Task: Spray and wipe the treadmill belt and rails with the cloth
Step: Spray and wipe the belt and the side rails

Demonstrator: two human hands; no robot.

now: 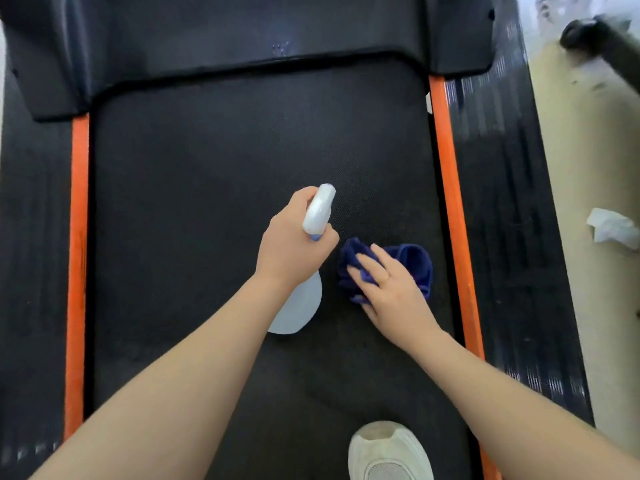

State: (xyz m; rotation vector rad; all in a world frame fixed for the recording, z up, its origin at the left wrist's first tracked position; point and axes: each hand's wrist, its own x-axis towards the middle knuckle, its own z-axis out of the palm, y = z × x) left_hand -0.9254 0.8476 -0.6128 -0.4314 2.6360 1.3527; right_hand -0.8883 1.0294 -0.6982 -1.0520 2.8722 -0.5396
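Okay, I had one spray bottle (300, 299), light plastic, left hand (294, 244) grip wrapped round its neck at the trigger. One soft, bunched cloth (412, 261) lay on the belt (214, 188), right hand (388, 289) flat-fingered on top. Two orange rails (79, 237). One shoe (389, 452).
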